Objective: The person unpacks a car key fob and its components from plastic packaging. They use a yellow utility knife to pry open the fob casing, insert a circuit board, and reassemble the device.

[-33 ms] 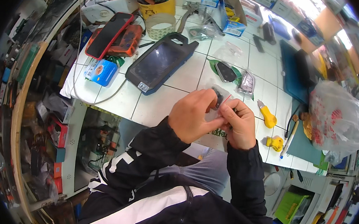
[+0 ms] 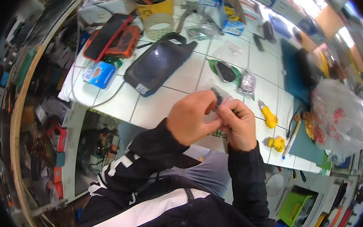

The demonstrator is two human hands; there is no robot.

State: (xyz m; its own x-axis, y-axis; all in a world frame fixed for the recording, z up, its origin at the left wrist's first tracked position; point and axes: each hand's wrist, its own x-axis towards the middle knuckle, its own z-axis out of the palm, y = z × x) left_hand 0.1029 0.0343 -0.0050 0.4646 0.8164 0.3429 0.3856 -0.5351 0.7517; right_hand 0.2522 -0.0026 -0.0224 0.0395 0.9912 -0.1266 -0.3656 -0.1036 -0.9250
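My left hand (image 2: 189, 117) and my right hand (image 2: 241, 126) meet over the front edge of the white tiled table. Between their pinched fingers is a small clear plastic bag (image 2: 224, 94) with a dark item inside, partly hidden by the fingers. Just beyond lies a dark key fob (image 2: 225, 72) on something green. Beside it is a silver key fob (image 2: 247, 82) in clear wrapping. To the right of my right hand rest a yellow-handled cutter (image 2: 269, 118) and a small yellow tool (image 2: 276, 143).
A dark handheld device (image 2: 159, 64) lies left of centre, with a red-edged phone (image 2: 107, 37) on an orange case beyond it. A tape roll (image 2: 158, 26) and a yellow tool cup (image 2: 154, 10) stand behind. At right are a filled plastic bag (image 2: 339, 115) and a green mat (image 2: 311, 143).
The view has shifted slightly, so the table things appear a little further left. Both hands keep their grip on the small bag in nearly the same pose.
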